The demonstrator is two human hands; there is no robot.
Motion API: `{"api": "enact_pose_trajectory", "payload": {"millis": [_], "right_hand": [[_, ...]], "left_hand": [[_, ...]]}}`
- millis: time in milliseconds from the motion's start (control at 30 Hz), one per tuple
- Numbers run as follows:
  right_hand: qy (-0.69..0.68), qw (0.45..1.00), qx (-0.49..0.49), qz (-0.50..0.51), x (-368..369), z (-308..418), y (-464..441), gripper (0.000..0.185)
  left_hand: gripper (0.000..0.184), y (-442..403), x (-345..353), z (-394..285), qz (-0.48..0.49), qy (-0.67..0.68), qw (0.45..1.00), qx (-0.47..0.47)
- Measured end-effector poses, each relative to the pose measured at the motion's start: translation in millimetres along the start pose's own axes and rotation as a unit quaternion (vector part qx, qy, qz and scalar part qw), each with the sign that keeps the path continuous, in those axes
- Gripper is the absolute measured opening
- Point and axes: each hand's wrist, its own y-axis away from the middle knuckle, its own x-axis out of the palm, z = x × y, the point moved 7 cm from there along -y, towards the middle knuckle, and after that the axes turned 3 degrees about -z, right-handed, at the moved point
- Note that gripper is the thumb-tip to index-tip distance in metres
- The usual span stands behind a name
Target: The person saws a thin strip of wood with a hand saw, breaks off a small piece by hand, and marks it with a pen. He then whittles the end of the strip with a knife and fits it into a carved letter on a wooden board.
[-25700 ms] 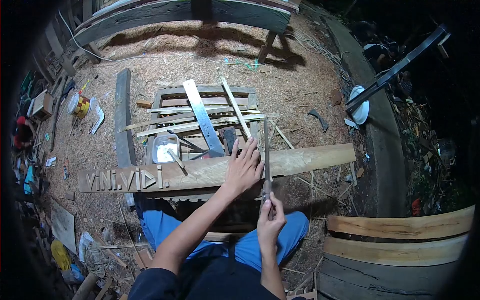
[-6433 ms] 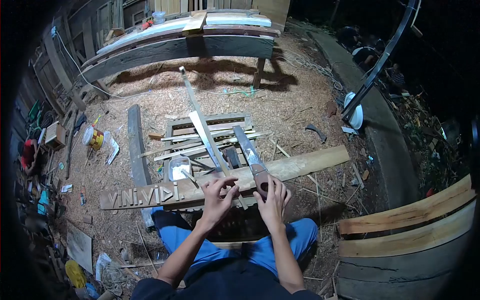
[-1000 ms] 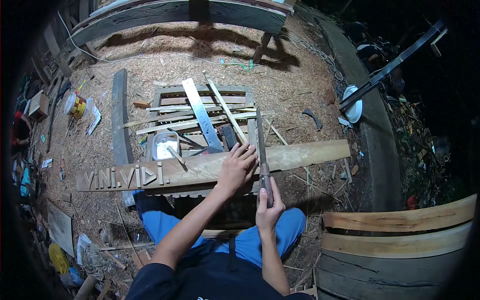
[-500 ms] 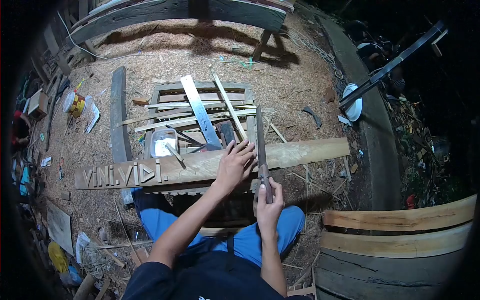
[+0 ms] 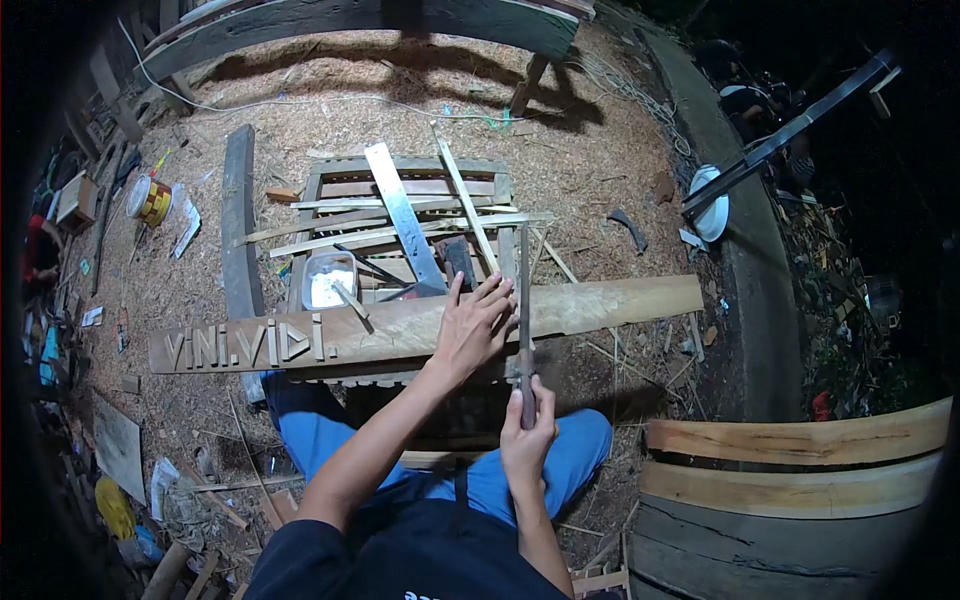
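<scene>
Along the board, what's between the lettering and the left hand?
Head view: a short stick slanting from the tub, then bare board.

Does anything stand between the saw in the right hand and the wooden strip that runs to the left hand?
The left hand does: the strip runs out of sight beneath it, close beside the saw. Whether saw and strip touch there is hidden. Nothing else visible stands between them.
</scene>
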Motion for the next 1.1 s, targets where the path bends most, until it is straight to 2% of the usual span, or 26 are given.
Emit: {"api": "enact_pose_trajectory", "payload": {"millis": [100, 133, 233, 267, 400, 467, 633, 700, 767, 833, 867, 967, 1000, 1100], "right_hand": [[-0.018, 1.0, 0.008, -0.008, -20.7, -6.7, 20.1, 0.029], [-0.084, 0.994, 0.076, 0.002, -22.5, -18.0, 20.3, 0.031], [-0.111, 0.985, 0.131, 0.003, -29.9, -17.0, 16.5, 0.033], [-0.13, 0.986, 0.101, -0.018, -26.5, -26.9, 19.9, 0.034], [-0.139, 0.984, 0.111, -0.02, -28.4, -24.9, 21.3, 0.034], [-0.149, 0.984, 0.07, -0.064, -45.2, -17.7, 19.8, 0.034], [-0.135, 0.982, 0.115, -0.065, -41.0, -20.5, -7.7, 0.034], [-0.079, 0.996, -0.005, -0.043, -25.0, -18.6, -20.0, 0.03], [-0.096, 0.995, 0.022, -0.033, -14.2, -19.1, -23.4, 0.03], [-0.077, 0.994, -0.044, -0.059, -9.5, 4.4, -32.3, 0.031], [-0.109, 0.991, 0.08, -0.021, -8.3, 3.7, -32.0, 0.033], [-0.126, 0.988, 0.089, -0.008, 1.9, 3.4, -36.7, 0.033], [-0.099, 0.994, 0.049, -0.018, 2.8, 7.1, -38.5, 0.033], [-0.047, 0.998, 0.025, -0.024, 3.0, 11.7, -39.0, 0.033]], "left_hand": [[0.027, -1.3, -0.1, -0.7, 0.0, 0.002, 1.0, 0.007], [0.026, 0.3, -1.0, -3.0, -0.008, -0.001, 1.0, 0.012], [0.025, 1.1, -2.2, -1.8, -0.01, 0.014, 1.0, 0.011], [0.025, 1.5, -1.6, -1.8, -0.005, 0.01, 1.0, 0.016], [0.025, 0.9, -3.0, -3.3, 0.005, -0.005, 1.0, 0.013], [0.026, -1.2, -2.6, -2.9, 0.002, -0.007, 1.0, 0.015], [0.028, 0.8, -1.3, -2.3, -0.001, 0.004, 1.0, 0.025], [0.028, 0.1, -1.9, -3.4, -0.003, 0.0, 1.0, 0.027], [0.028, 0.5, -3.8, -4.0, -0.003, -0.006, 1.0, 0.028], [0.029, 0.2, -4.7, -4.7, 0.003, -0.004, 1.0, 0.026], [0.03, 0.0, -5.0, -4.5, 0.004, -0.002, 1.0, 0.025], [0.03, 0.3, -3.2, -3.9, -0.003, -0.008, 0.999, 0.031], [0.03, 0.1, -3.4, -3.6, -0.003, -0.009, 0.999, 0.031], [0.031, 0.6, -2.4, -3.8, 0.001, -0.012, 0.999, 0.03]]}}
